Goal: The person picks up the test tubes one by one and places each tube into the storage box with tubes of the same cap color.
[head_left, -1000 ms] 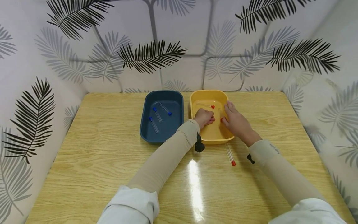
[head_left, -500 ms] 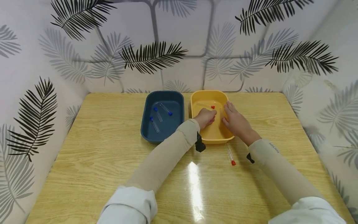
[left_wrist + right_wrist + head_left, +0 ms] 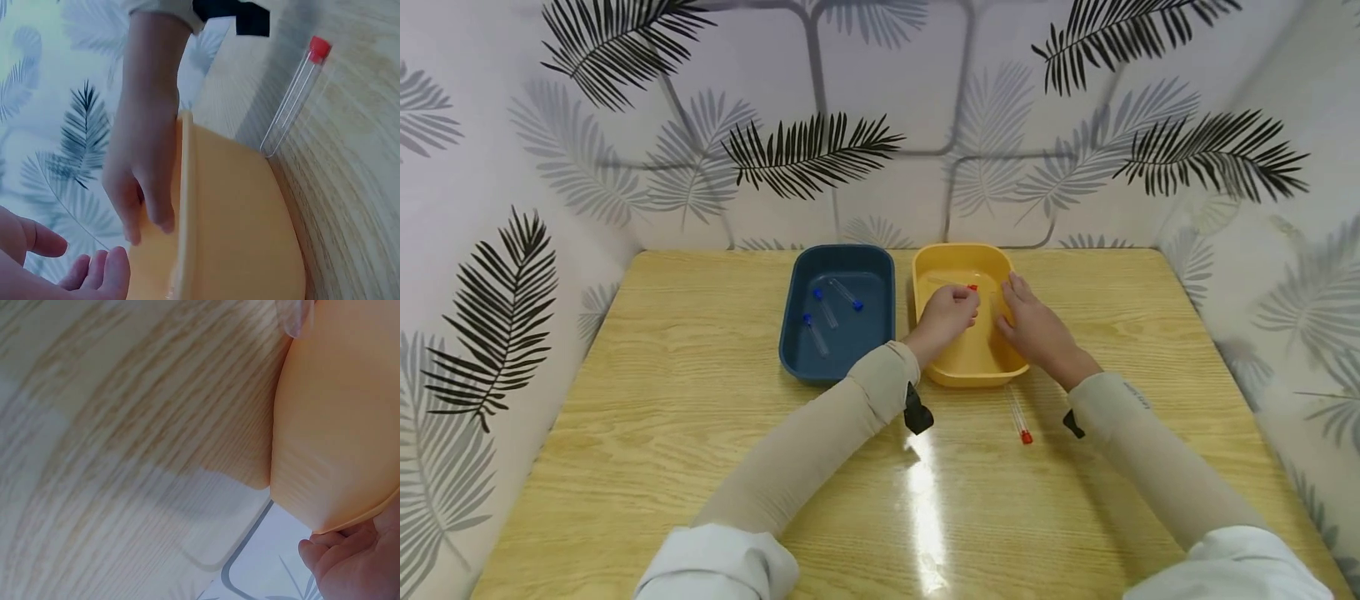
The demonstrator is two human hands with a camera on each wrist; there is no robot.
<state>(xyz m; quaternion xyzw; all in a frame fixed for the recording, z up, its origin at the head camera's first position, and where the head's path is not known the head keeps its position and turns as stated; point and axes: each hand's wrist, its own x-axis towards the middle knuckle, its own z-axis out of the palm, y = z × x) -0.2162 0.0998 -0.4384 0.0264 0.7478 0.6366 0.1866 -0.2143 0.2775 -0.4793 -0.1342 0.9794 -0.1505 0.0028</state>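
The yellow bin (image 3: 972,379) stands on the table with my left hand (image 3: 949,312) over it. In the left wrist view the left thumb and fingers are apart, with nothing between them. By the left fingertips, a red-capped test tube (image 3: 973,287) lies in the bin, partly hidden. My right hand (image 3: 1045,333) rests at the bin's right rim, thumb over the inside; in the left wrist view its fingers (image 3: 165,215) reach down past the rim. A faint clear tube (image 3: 995,304) shows beside the right thumb, its cap hidden. In the right wrist view only part of the hand shows.
To the left is a dark blue bin (image 3: 786,346) holding several blue-capped test tubes (image 3: 846,294). On the table in front of the yellow bin lie red-capped tubes (image 3: 1018,417), close together. Behind the bins rises a leaf-patterned backdrop (image 3: 895,200).
My left hand has lifted slightly, and its forearm has shifted left and back towards me. The right hand stays at the rim. A red cap seen earlier by the right thumb is hidden now.
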